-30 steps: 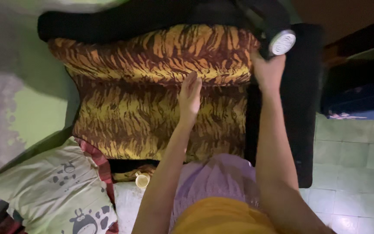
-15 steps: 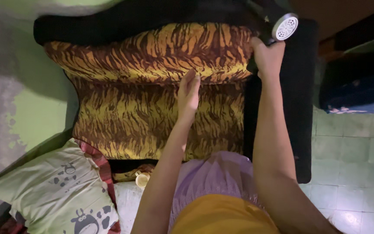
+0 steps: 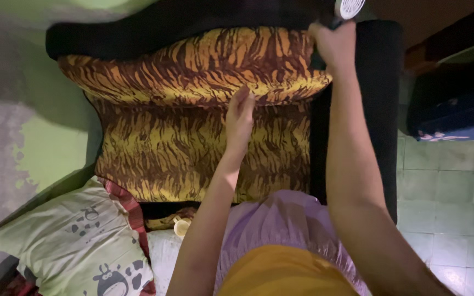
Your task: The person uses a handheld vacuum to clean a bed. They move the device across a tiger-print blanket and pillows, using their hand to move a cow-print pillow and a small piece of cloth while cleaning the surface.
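I see a tiger-striped cushion lying long-side across the upper middle of the frame, on a black sofa. My left hand rests flat, fingers straight, at its lower edge. My right hand, at its right end, is curled tight around a dark handheld device with a round white grille.

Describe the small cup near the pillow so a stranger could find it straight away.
Start at the black armchair with tiger-striped cushions. Drop to its lower left corner, where a pale pillow printed with cartoon cows lies. The small cup sits just right of that pillow, beside the left forearm: pale yellow, round and open-topped, the only hard little thing among fabrics.
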